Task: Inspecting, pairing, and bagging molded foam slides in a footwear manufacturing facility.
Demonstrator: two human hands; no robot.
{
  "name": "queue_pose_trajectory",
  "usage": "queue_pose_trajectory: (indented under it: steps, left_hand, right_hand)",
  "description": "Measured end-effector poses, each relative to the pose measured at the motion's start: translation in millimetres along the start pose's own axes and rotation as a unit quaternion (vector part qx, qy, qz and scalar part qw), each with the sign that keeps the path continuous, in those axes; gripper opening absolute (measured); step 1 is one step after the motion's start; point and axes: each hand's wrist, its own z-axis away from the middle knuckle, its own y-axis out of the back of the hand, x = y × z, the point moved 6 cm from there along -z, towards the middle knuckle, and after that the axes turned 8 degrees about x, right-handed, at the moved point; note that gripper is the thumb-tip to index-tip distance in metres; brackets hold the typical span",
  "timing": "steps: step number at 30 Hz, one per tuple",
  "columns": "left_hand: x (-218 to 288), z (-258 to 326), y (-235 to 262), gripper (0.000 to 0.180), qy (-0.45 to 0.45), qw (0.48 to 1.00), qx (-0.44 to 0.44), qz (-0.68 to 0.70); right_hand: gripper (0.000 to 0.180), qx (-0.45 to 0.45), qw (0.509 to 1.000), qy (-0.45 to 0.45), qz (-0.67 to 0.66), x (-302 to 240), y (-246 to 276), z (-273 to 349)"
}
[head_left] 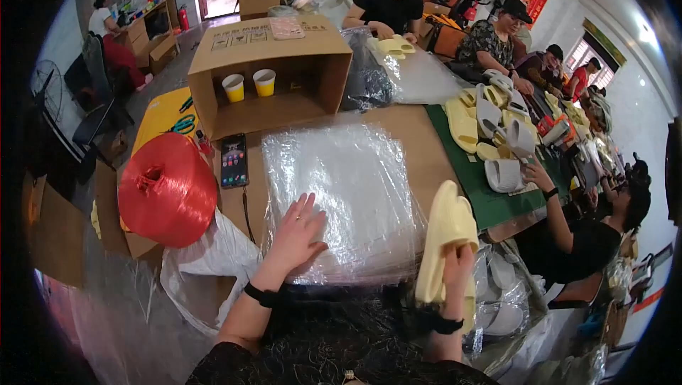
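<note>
A stack of clear plastic bags (348,186) lies in front of me on the table. My left hand (295,238) rests on its near left part with the fingers stretched out, holding nothing. To the right of the stack, my right hand (458,275) grips pale yellow slide slippers (449,218) by the strap. They are held upright, toe end up; a second slipper seems to be pressed against the first, partly hidden by my hand and wrist.
A cardboard box (270,55) with two paper cups (264,83) stands at the back. Left are a phone (233,161), scissors (185,124) and a red twine roll (167,190). Slippers (490,111) cover a green mat (472,186) on the right. Grey slippers (504,317) fill a bag beside me. Several co-workers sit around.
</note>
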Motion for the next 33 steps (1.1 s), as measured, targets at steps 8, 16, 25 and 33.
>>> queue_pose_trajectory:
  steps: [8,16,25,33]
  left_hand:
    - [29.6,18.5,-22.2,0.060,-0.055,0.998,-0.027,-0.030]
    - [40.4,-14.7,-30.6,0.049,-0.054,0.998,-0.012,0.016]
    - [26.5,-18.8,-25.5,0.022,0.040,0.989,0.085,0.112]
    - [11.6,-22.4,-19.6,0.021,0.191,0.933,0.108,0.285]
  right_hand:
    - [0.030,-0.004,0.981,0.005,-0.194,-7.6,5.7,22.7]
    - [0.019,0.004,0.992,0.054,-0.117,-30.8,0.5,27.4]
    - [0.029,-0.152,0.978,0.134,-0.048,-59.6,-3.4,53.5]
    - [0.027,-0.273,0.923,0.239,0.127,-77.8,-49.1,75.8]
